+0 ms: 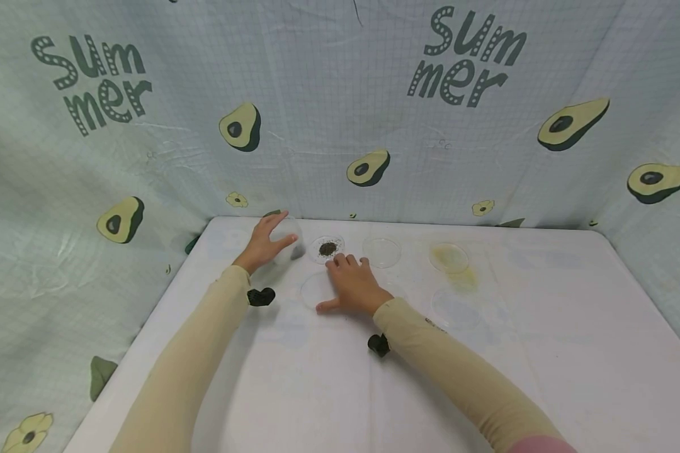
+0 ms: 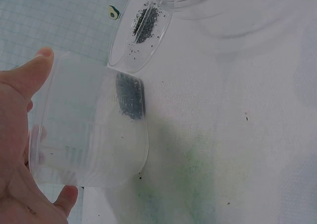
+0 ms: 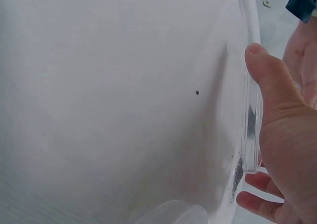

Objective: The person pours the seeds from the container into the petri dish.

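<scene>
My left hand [image 1: 262, 246] grips a clear plastic container [image 2: 84, 130] on its side, thumb on one edge and fingers round the other. Dark granules [image 2: 130, 96] have gathered in one corner of it. Right beside the container is a clear petri dish [image 1: 313, 254] holding a small heap of dark granules [image 1: 327, 249]. My right hand [image 1: 356, 287] holds a clear round dish or lid [image 3: 251, 144] by its rim, between thumb and fingers. It is tilted, seen edge-on in the right wrist view. Part of it is hidden behind the hand.
Another clear dish [image 1: 382, 253] lies at the back of the white table [image 1: 306, 390], and one [image 1: 449, 258] lies farther right near a yellow stain. A faint round outline shows in front of that. Patterned cloth [image 1: 317, 82] hangs behind the table. Stray granules dot the surface.
</scene>
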The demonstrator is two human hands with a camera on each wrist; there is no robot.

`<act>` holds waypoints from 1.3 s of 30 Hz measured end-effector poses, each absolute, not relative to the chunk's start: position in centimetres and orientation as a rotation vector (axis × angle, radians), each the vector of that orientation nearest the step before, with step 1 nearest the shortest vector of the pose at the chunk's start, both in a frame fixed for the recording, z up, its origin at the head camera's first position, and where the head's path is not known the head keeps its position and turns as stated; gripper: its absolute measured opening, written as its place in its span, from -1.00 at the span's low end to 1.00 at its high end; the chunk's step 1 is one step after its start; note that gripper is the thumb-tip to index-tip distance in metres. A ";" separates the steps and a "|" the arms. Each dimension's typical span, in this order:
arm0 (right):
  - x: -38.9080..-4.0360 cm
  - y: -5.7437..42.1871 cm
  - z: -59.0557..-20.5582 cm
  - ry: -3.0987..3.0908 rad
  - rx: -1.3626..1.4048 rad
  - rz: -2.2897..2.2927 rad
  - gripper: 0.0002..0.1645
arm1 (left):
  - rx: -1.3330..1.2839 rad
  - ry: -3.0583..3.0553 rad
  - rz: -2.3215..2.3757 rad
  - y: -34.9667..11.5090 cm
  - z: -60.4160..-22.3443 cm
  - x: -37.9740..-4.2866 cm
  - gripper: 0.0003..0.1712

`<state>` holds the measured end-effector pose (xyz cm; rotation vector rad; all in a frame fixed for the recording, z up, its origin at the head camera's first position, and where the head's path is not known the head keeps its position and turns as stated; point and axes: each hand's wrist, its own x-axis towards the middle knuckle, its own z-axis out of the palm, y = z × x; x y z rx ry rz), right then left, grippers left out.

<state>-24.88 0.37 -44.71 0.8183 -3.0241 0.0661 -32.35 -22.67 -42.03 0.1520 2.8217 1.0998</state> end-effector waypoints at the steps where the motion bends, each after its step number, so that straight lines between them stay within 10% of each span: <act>1: -25.0 0.4 -44.7 -3.025 0.812 0.061 0.21 | 0.155 2.822 1.097 -22.7 -42.0 -32.3 -0.13; 39: -27.8 0.5 -44.3 -3.060 0.686 0.103 0.23 | 0.182 2.832 1.103 -22.8 -42.1 -32.3 -0.16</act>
